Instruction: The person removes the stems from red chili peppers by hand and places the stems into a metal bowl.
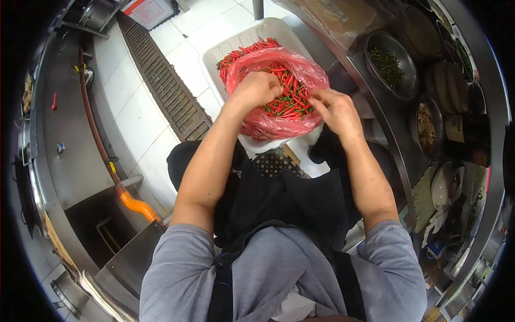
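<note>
Running right of the white basket point(230, 49) is a long dark counter point(395, 117). A floor grate point(161, 75) lies to the basket's left. In the basket sits an open red bag point(315, 78). The left hand point(258, 89) is over the basket's middle, fingers curled in. The right hand point(338, 111) is near the basket's right side, finger and thumb close together. I cannot tell if either holds anything. Red chilies point(289, 111) lie in the bag and at the basket's far end.
</note>
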{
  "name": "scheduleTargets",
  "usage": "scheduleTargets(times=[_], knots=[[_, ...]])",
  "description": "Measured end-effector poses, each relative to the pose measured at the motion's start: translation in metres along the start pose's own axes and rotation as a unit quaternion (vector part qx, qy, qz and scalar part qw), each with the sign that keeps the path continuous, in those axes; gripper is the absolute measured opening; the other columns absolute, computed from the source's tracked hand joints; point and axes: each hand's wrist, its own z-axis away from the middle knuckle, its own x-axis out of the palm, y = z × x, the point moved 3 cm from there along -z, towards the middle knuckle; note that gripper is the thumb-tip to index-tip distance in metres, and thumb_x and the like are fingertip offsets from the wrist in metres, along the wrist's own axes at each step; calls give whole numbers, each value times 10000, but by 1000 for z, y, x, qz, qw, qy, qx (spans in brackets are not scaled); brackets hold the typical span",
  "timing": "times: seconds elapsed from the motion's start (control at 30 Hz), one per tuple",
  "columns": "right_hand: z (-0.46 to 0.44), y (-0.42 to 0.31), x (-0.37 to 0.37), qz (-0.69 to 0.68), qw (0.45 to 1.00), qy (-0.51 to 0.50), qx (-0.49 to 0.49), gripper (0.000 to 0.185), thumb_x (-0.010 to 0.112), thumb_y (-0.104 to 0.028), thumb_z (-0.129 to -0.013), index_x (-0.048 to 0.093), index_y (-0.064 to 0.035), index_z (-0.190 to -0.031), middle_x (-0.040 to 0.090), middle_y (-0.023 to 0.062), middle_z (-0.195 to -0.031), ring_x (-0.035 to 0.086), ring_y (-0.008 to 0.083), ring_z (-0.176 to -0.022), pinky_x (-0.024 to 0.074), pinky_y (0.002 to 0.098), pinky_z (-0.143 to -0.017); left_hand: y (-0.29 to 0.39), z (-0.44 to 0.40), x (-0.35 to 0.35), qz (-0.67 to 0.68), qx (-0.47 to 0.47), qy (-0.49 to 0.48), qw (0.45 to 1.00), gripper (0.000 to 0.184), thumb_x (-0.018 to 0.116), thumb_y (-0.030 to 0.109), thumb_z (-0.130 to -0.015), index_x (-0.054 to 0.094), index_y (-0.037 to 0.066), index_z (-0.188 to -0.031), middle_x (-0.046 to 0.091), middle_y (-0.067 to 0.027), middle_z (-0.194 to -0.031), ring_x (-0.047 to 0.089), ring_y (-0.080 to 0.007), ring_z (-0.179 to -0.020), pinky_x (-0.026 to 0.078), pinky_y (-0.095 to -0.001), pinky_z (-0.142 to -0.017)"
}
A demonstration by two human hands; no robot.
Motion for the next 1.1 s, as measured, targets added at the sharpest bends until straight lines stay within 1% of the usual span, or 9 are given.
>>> scheduleTargets(times=[0.07, 0.13, 0.17, 0.23, 0.37, 0.57, 0.73, 1.0, 1.1], knots=[[-8, -12, -2, -14, 999, 32, -25, 190, 676, -164, -818, 692, -44, -964, 669, 148, -894, 641, 330, -847, 506, 380, -744, 2, 6, -8, 34, 9, -4, 999, 235, 681, 281, -790, 691, 59, -866, 675, -168, -815, 659, -306, -810, 508, -413, -749], [-12, -15, -1, -26, 996, 62, -51, 194, 676, -168, -818, 692, -50, -971, 668, 146, -897, 636, 336, -854, 505, 387, -744, 1, 11, -7, 181, -21, -42, 982, 232, 700, 277, -812, 679, 48, -845, 639, -90, -706, 611, -186, -685, 474, -339, -650], [-14, -12, 5, -21, 998, 37, -56, 194, 673, -171, -822, 692, -54, -976, 666, 146, -897, 635, 335, -860, 504, 387, -746, 3, 11, -6, 179, -22, -44, 983, 232, 700, 277, -812, 679, 48, -845, 639, -90, -706, 611, -186, -685, 474, -339, -650], [-16, -9, 14, -23, 996, 10, -81, 193, 661, -163, -831, 688, -54, -989, 670, 150, -893, 639, 337, -848, 504, 392, -746, 12, 9, -3, 283, -4, -72, 956, 194, 655, 231, -887, 660, 39, -861, 595, 46, -710, 505, -46, -673, 408, -229, -603], [-13, -5, 15, -49, 998, 16, -31, 197, 652, -146, -835, 679, -38, -997, 672, 165, -881, 644, 346, -825, 505, 397, -737, 29, 6, -10, 398, -60, -47, 914, 183, 670, 235, -882, 615, 75, -815, 501, 73, -641, 414, -19, -554, 288, -192, -486], [-9, -3, 13, -121, 991, 5, 49, 189, 654, -132, -827, 672, -8, -969, 663, 189, -850, 646, 356, -803, 505, 395, -714, 25, -4, 8, 489, -79, -25, 868, 204, 680, 242, -876, 577, 105, -767, 487, 64, -607, 401, -27, -504, 271, -198, -450], [-1, -19, 26, -34, 987, 0, -157, 129, 647, -91, -838, 677, -20, -942, 656, 168, -823, 647, 342, -764, 510, 394, -656, 25, -1, 18, 534, -116, -48, 836, 213, 675, 233, -880, 563, 112, -744, 498, 51, -599, 416, -36, -492, 276, -197, -443], [-1, -22, 34, -7, 978, 0, -211, 259, 595, 9, -744, 663, -80, -978, 643, 112, -831, 642, 300, -754, 524, 392, -655, 18, 6, 9, 467, -98, -100, 873, 220, 664, 266, -882, 594, 103, -753, 530, 37, -592, 436, -45, -493, 282, -213, -443], [10, -31, 48, 11, 959, -83, -271, 246, 619, -26, -729, 657, -92, -963, 628, 86, -791, 633, 274, -712, 522, 384, -639, 19, 7, 7, 426, -117, -119, 889, 204, 651, 244, -881, 601, 89, -759, 545, 22, -602, 462, -57, -502, 304, -214, -445]])
